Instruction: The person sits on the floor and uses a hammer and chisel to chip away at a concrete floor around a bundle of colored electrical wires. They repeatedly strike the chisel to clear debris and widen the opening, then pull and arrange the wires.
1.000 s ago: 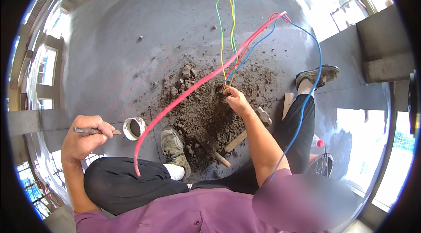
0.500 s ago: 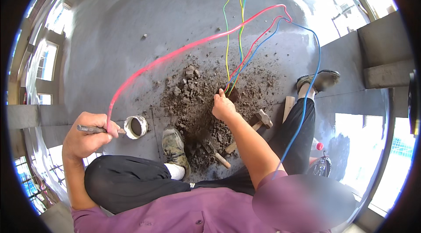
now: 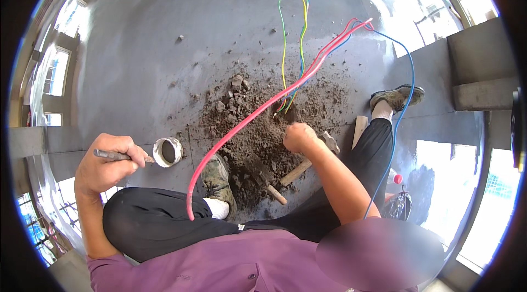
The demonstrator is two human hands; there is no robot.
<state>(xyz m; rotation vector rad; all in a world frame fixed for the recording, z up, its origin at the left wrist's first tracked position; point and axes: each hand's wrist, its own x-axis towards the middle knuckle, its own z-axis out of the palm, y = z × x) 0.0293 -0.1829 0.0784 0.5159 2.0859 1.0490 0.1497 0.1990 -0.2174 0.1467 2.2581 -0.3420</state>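
Observation:
My left hand [image 3: 110, 163] is closed round a slim grey rod-like tool [image 3: 112, 155], its narrow tip toward a white round pot or pipe end [image 3: 167, 152]. A long red wire [image 3: 241, 125] arches across the middle, its loose end near my left knee. My right hand [image 3: 301, 137] is curled above the rubble; whatever its fingers hold, if anything, is hidden. Just beyond it, wire ends [image 3: 282, 109] come out of a hole in the dirt, joining yellow-green wires [image 3: 302, 45] and a blue wire [image 3: 409, 67]. Beside that hand lies a hammer [image 3: 296, 172] with a wooden handle.
Broken stones and soil [image 3: 236, 94] spread round the hole. A second wooden-handled tool [image 3: 276, 195] lies half in the dirt between my shoes [image 3: 217, 182]. By my right leg are a wood strip [image 3: 359, 130] and a bottle with a red cap [image 3: 398, 179].
The red wire has left my left hand and swung right, its end now loose. My right hand has drawn back from the wires at the hole, toward me and slightly right.

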